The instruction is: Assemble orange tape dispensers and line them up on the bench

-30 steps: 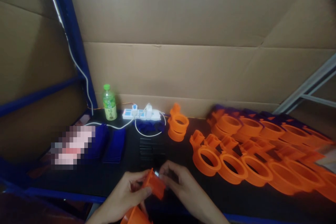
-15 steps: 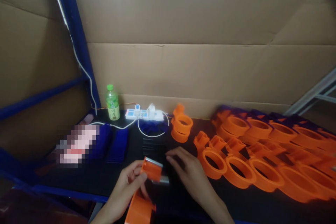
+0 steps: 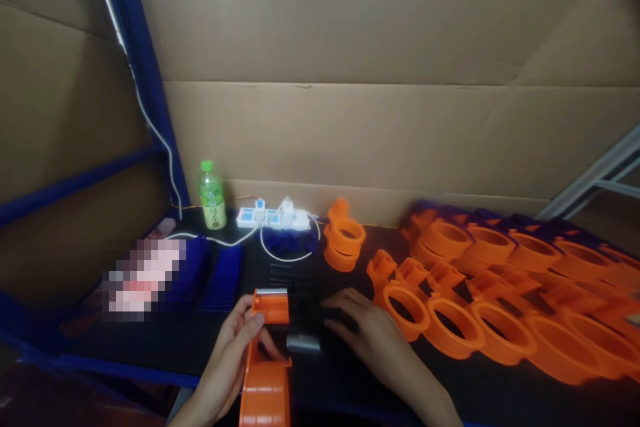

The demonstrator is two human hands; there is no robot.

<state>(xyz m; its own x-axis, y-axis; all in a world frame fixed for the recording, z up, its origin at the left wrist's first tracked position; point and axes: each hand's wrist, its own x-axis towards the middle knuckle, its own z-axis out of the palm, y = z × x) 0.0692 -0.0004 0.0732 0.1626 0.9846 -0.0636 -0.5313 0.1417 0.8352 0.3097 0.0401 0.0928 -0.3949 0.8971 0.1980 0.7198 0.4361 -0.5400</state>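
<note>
My left hand grips an orange tape dispenser near the table's front edge. Its head is turned up, with a serrated metal blade along the top. My right hand is low over the dark table, its thumb and fingers curved around a small black piece whose outline blurs into the table. Flat black pieces lie just beyond my hands. Between the hands, a shiny metal strip rests on the table.
Rows of orange dispenser frames cover the right side. Two stacked orange frames stand near a white power strip. A green-capped bottle stands behind blue flat pieces at left. A cardboard wall closes the back.
The dispenser has shifted left and turned, so its blade now faces me more squarely. My right thumb and fingers have spread around the black piece.
</note>
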